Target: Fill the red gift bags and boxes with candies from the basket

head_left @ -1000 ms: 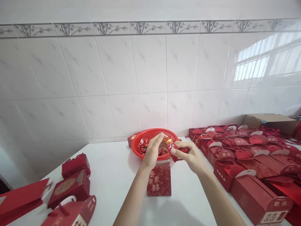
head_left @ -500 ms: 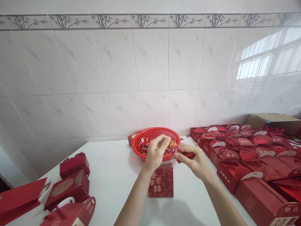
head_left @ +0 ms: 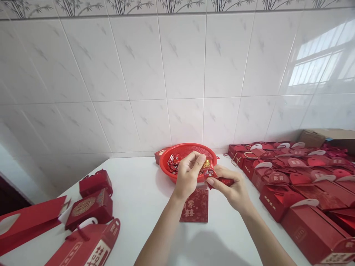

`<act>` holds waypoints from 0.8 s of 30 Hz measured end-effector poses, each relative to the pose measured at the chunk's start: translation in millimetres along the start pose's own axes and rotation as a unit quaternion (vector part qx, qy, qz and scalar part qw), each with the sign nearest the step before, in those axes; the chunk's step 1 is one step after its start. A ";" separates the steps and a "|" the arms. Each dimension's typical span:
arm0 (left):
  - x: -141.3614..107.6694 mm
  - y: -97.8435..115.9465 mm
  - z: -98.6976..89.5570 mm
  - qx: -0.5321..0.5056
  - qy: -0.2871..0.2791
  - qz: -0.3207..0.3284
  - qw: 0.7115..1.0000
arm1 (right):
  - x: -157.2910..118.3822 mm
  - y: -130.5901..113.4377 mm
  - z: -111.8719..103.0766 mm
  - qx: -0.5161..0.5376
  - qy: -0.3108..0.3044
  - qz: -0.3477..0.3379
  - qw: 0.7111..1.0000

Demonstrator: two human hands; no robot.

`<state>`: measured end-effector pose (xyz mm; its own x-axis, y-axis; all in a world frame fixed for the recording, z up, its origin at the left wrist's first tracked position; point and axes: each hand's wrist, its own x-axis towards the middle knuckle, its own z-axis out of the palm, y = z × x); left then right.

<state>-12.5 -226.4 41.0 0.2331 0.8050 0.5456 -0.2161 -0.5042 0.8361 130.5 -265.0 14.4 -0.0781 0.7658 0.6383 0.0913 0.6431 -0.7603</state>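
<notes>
Over the front of a red plastic basket (head_left: 163,171), my left hand (head_left: 188,175) pinches the upper left side of a red candy wrapper (head_left: 208,167) with gold lettering. The thumb and fingers of my right hand (head_left: 231,188) close on that candy's lower end. Another shiny red wrapped piece (head_left: 226,181) shows between the right hand's fingers, partly hidden. Several wrapped candies (head_left: 173,162) lie inside the basket. Below my hands, a dark red gift box (head_left: 197,207) with pale characters stands on the white table, its left part covered by my left wrist.
Rows of red gift boxes (head_left: 307,221) fill the table's right side, with a cardboard box (head_left: 313,136) behind them. On the left stand several red boxes (head_left: 90,208) and a flat red bag (head_left: 33,220). A tiled wall (head_left: 183,74) rises behind the table.
The view has tilted down and shifted slightly left, so the table's things appear a little higher and further right. Both hands stay on the candy, which shows slightly more of its printed face.
</notes>
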 end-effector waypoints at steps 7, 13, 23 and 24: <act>-0.9 -2.1 -2.8 0.153 0.019 0.072 0.985 | -4.7 15.3 2.2 -0.001 0.043 0.067 0.997; 4.0 -8.8 -2.5 0.209 0.050 0.103 0.971 | -10.6 19.9 5.7 0.004 0.132 0.114 0.985; -0.9 -16.5 12.9 0.001 -0.005 -0.044 0.999 | -8.5 12.4 8.9 0.126 0.187 0.128 0.966; -2.9 -18.0 18.8 -0.037 -0.019 -0.067 0.997 | -6.1 12.3 10.3 0.135 0.212 0.116 0.961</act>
<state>8.6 -225.5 25.5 0.3000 0.8502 0.4325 -0.2498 -0.3676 0.8958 121.9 -261.8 -0.1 0.3309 0.8568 0.3954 -0.2080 0.4749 -0.8551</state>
